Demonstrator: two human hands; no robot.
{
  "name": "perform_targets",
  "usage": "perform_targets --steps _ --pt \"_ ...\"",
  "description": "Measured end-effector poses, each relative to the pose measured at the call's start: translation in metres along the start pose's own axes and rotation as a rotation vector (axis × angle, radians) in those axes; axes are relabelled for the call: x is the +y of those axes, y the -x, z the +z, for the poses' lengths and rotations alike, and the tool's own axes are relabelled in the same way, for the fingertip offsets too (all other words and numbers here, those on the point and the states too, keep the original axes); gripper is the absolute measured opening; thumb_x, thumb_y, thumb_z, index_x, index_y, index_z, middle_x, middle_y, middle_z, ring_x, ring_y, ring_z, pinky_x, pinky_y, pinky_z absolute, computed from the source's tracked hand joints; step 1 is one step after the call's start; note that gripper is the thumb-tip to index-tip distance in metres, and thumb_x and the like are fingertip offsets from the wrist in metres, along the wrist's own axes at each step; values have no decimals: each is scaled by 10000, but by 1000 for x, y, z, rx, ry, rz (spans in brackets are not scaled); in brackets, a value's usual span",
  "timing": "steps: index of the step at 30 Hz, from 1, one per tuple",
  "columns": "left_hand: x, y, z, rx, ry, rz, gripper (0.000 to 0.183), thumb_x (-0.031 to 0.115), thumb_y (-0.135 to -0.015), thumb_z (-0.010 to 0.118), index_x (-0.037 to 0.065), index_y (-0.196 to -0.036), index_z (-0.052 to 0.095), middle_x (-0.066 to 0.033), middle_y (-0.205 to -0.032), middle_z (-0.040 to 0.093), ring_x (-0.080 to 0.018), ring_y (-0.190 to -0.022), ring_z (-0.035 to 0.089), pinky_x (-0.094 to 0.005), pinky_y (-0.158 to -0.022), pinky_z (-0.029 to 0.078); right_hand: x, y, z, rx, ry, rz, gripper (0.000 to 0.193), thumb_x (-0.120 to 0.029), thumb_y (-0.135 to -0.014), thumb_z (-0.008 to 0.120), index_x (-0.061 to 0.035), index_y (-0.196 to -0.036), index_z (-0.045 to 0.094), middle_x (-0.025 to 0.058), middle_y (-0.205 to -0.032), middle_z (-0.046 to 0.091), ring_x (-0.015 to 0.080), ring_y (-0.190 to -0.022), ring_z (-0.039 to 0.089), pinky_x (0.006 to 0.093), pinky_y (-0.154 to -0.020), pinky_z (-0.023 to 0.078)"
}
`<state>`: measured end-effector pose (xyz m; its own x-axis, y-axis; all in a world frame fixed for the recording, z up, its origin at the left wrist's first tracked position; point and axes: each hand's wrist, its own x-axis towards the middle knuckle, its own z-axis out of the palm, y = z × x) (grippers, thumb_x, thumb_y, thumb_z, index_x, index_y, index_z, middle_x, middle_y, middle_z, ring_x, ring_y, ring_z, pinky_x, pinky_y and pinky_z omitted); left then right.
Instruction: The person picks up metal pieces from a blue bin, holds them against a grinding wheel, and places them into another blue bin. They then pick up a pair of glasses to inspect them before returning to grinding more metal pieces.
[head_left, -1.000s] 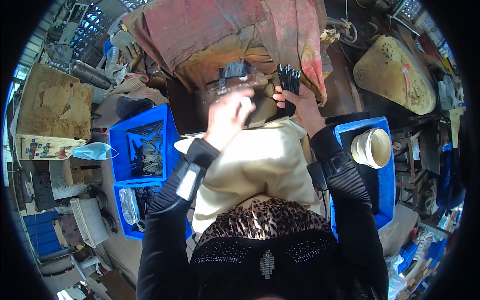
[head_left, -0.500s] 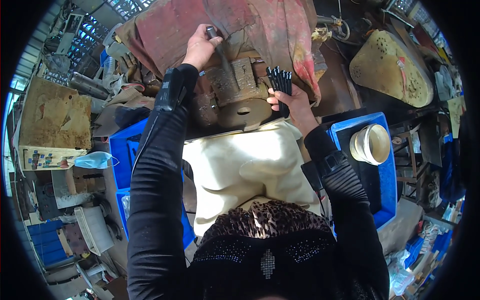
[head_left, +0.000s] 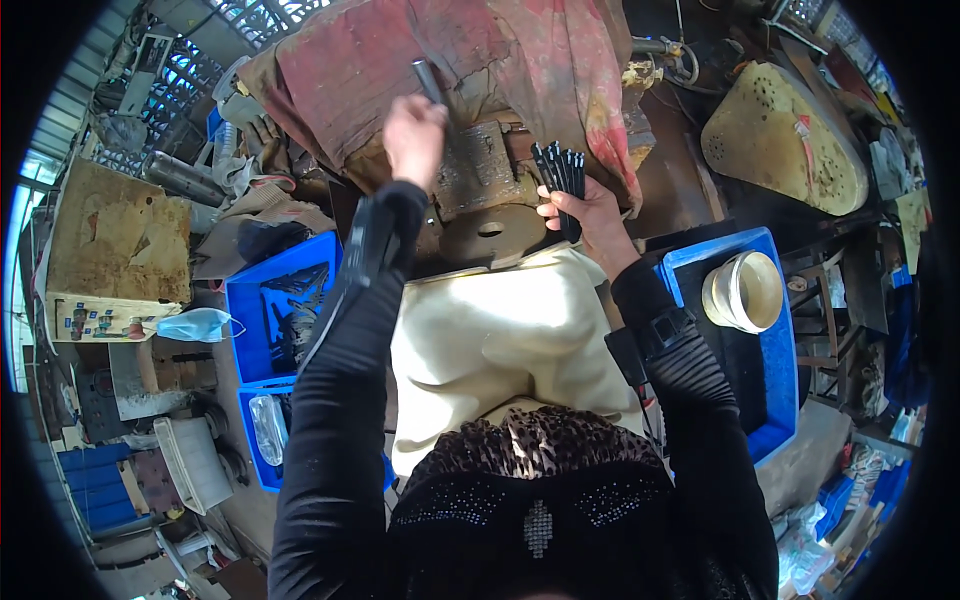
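Observation:
My left hand (head_left: 413, 142), smeared by motion, is beside a metal lever (head_left: 428, 80) that slants up from a worn metal machine block (head_left: 480, 165). Its fingers are too blurred to tell whether they hold anything. My right hand (head_left: 595, 218) is closed around a bundle of thin black rods (head_left: 562, 180) with shiny tips, held upright at the block's right side. A round metal disc (head_left: 478, 240) with a hole lies at the front of the block, close to my body. A stained red cloth (head_left: 400, 50) drapes over the machine behind.
On the left, a blue bin (head_left: 250, 340) contains many dark slim parts; a smaller blue bin (head_left: 262, 478) adjoins it. A blue tray (head_left: 785, 350) at right carries a whitish bucket (head_left: 742, 290). A cream cover (head_left: 480, 330) lies over my lap. A perforated yellowish stool top (head_left: 765, 135) stands far right.
My left hand has come off the top of the lever and moved down toward me. The left arm shifted right, uncovering more of the left bins. My right hand still holds the rods.

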<state>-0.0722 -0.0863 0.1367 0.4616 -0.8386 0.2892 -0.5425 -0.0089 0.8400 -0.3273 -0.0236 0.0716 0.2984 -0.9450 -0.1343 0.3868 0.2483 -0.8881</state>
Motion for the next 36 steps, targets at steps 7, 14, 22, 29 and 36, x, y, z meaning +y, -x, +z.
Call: perform_targets --steps 7,14,22,29,36 --pt "14 127 12 -630 907 -462 137 185 -924 626 49 -928 638 -42 -865 660 -119 -760 624 -305 -679 531 -15 35 22 -197 31 31 216 -106 -913 619 -32 -1115 601 86 -1036 677 151 -828 675 252 -625 553" --pt "2 113 -22 -479 1094 -518 182 256 -989 486 94 -928 542 -29 -755 564 -165 -668 562 -265 -546 468 -69 110 -70 79 380 164 136 -131 -923 585 -25 -1007 580 24 -803 623 79 -578 540 220 -478 438" --pt "-66 112 -7 -523 161 -393 248 291 -987 513 63 -1000 609 14 -643 506 -77 -555 468 -250 -472 355 -54 264 -299 356 894 863 118 -105 -841 571 -17 -762 577 19 -579 517 107 -448 493 259 -370 350" --pt "-81 120 4 -454 -254 130 373 298 -990 508 -50 -1067 617 -122 -732 624 -194 -637 583 -336 -598 468 -1 303 -323 221 1163 1214 158 -54 -792 553 14 -667 622 100 -586 586 208 -480 575 346 -431 442" --pt "-103 118 1 -436 -331 176 384 306 -988 512 -43 -1092 636 -172 -833 682 -266 -709 629 -360 -676 492 -7 303 -309 18 1438 1143 175 -105 -784 579 37 -749 676 159 -699 660 273 -603 653 397 -542 506"
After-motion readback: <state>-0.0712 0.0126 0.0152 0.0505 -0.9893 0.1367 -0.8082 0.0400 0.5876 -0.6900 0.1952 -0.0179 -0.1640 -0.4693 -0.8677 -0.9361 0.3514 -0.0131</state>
